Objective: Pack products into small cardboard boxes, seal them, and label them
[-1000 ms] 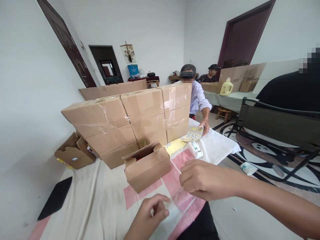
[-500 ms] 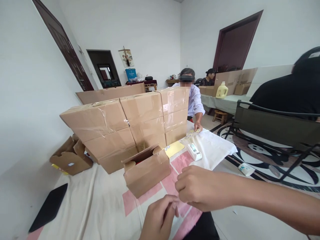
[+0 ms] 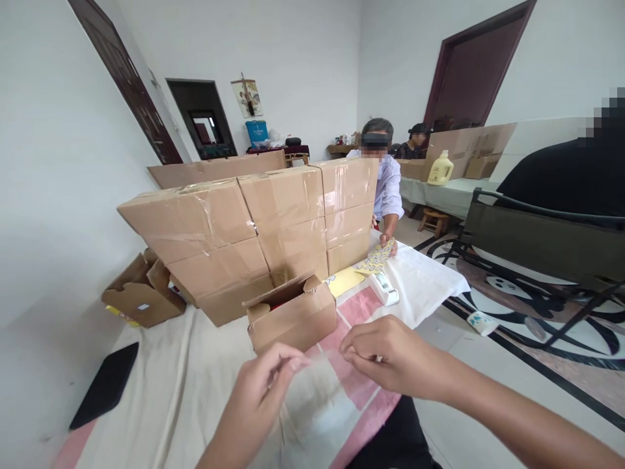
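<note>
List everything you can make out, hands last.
Tablecloth: one, white and pink, front
Stacked boxes: several, brown, centre
Open boxes: two, brown, stack's front and left
Patterned sheet: one, yellow, at another person's hand
Dispenser: one, white, on tablecloth
Slab: one, black, tablecloth's left
Clear strip: apparently one, transparent, front centre
Jug: one, pale yellow, rear table
Stool: one, brown, by rear table
Chair: one, dark, right
Tub: one, blue, back
Wall hanging: one, pale, back
Doors: two, maroon, left and right
Other people: three, clothes mixed, rear and right
Left hand, right hand: two, bare, front

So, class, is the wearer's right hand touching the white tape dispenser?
Apart: the head view shows pink-and-white cloth between the right hand and the white tape dispenser.
</note>
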